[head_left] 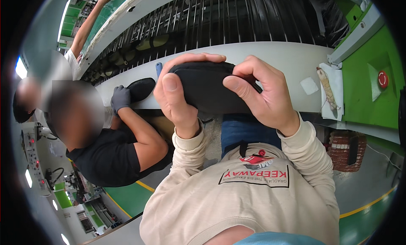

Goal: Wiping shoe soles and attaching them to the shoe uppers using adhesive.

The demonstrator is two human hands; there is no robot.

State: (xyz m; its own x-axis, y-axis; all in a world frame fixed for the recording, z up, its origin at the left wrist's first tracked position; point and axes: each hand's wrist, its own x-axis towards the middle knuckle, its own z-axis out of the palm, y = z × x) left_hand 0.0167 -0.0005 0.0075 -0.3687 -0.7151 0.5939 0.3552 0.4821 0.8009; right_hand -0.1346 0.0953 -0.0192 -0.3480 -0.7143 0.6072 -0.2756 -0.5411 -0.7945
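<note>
Held up in front of me, over the near edge of the white ledge, is a smooth black oblong piece (207, 88), shaped like a shoe part; its exact kind does not show. My left hand (175, 88) grips its left end, thumb on the near face and fingers over the top edge. At the other end my right hand (266, 86) is closed on the rim, with thumb and forefinger pinching the upper right corner. Part of the right end is hidden behind that hand.
Metal rods (237, 16) run behind the white ledge (292, 59). A co-worker's grey-gloved hand (121, 99) holds a black sole-shaped piece (141, 89) at left. A blue-handled tool (159, 69), a wrapped stick-like tool (327, 87) on white cloth, and a red stop button (382, 79) are nearby.
</note>
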